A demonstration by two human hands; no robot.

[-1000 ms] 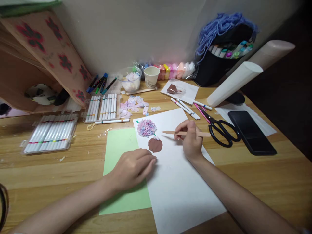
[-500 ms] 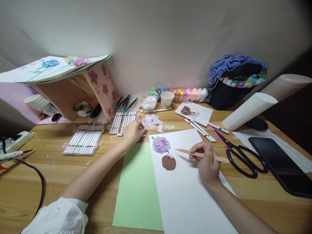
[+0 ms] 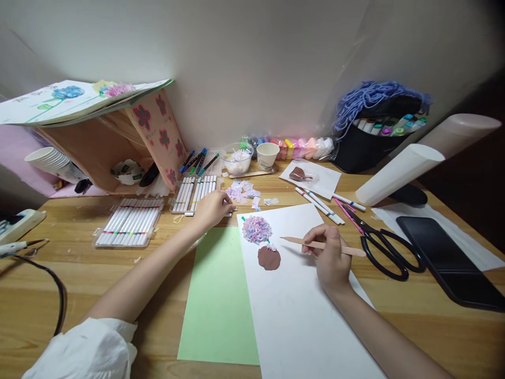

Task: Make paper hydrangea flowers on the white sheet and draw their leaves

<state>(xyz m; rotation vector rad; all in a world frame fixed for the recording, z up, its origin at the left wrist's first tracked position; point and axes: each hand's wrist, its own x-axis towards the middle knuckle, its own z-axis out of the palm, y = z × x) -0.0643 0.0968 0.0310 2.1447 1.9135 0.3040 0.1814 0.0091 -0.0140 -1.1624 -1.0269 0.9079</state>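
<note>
My right hand grips a pointed flat wooden stick over the white paper, its tip toward the left. On that paper lie a cluster of crumpled pink and lilac paper bits and, below it, a flat brown clay disc with a few bits at its upper edge. My left hand rests beyond the green paper, its fingers pinched together beside the loose paper scraps. Whatever those fingertips hold, if anything, is too small to make out.
Marker cases and a decorated box stand left. Behind are a clear bowl, a paper cup and bagged colored clay. To the right lie loose markers, black-handled scissors and a phone.
The whole view has shifted slightly, so things appear a little further left and up. Both hands keep nearly the same pose, and the stick stays in my right hand.
</note>
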